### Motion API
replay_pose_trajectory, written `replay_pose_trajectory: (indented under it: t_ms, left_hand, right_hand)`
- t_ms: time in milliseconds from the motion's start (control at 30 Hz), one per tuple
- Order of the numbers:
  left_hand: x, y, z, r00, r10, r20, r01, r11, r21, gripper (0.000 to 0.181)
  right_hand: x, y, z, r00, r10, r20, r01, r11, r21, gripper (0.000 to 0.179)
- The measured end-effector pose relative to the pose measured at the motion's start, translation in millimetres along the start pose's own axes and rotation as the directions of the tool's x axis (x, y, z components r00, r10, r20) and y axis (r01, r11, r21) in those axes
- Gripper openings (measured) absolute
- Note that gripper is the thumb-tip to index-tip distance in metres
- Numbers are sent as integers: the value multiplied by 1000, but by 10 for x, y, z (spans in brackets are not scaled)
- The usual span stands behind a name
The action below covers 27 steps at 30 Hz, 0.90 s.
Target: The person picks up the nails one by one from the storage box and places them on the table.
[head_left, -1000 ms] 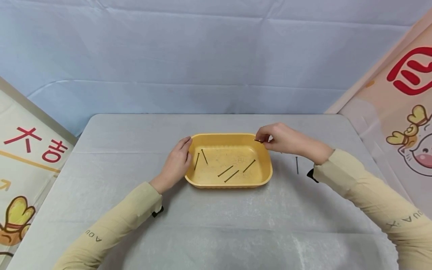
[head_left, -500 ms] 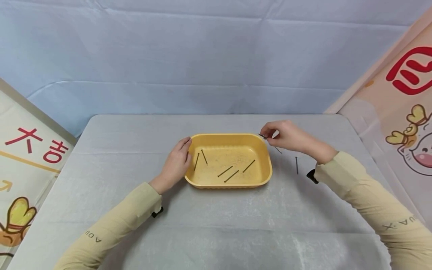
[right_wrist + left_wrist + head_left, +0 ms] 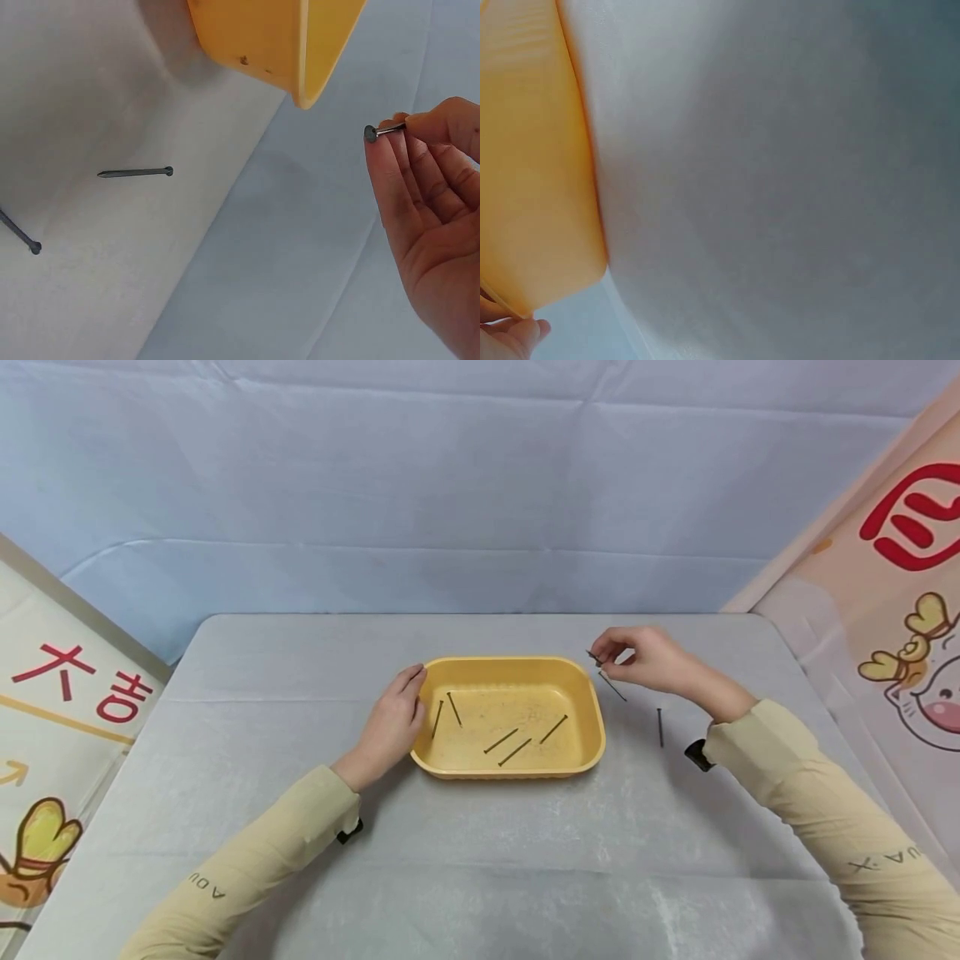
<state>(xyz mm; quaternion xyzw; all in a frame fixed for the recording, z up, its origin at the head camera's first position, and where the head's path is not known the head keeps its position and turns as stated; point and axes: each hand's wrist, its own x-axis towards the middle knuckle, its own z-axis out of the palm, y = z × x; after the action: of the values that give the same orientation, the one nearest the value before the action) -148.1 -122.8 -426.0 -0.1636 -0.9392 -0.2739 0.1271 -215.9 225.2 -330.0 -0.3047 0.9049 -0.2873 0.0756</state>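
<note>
A yellow plastic basin (image 3: 510,773) stands on the table with several dark nails lying in it, among them a nail (image 3: 553,729) near its right side. My left hand (image 3: 386,722) grips the basin's left rim; in the left wrist view only fingertips (image 3: 521,337) show at the rim. Up beyond the basin's right back corner, my right hand (image 3: 641,658) pinches a nail (image 3: 388,130) between thumb and fingers, its flat head pointing outward. Below that hand a loose nail (image 3: 613,687) lies on the table. Another nail (image 3: 661,727) lies farther right.
A pale grey cloth covers the table (image 3: 480,868). Behind it hangs a bluish cloth backdrop (image 3: 450,485). Printed panels stand at both sides, one left panel (image 3: 75,760) and one right panel (image 3: 847,635).
My right hand has moved right with the nail, from over the basin's right rim to outside it. The loose nail beneath has come into sight. The left hand and basin stay put.
</note>
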Motion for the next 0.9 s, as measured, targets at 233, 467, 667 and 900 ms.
replay_pose_trajectory:
  t_ms: [233,467,667,900]
  left_hand:
    - [1,-2,7,1000,3,-15,-3,1000,4,42]
    - [-2,0,4,1000,-3,-10,3,1000,5,42]
    - [3,-1,7,1000,-16,8,16,1000,7,42]
    - [4,2,8,1000,-21,9,21,1000,1,42]
  right_hand:
    - [-14,67,-20,999,35,-41,-34,999,39,17]
    - [-43,128,-49,992,108,-61,-104,993,60,19]
    - [-69,164,-77,984,158,-88,-146,982,122,23]
    - [-92,252,-90,957,281,-64,-256,932,257,28]
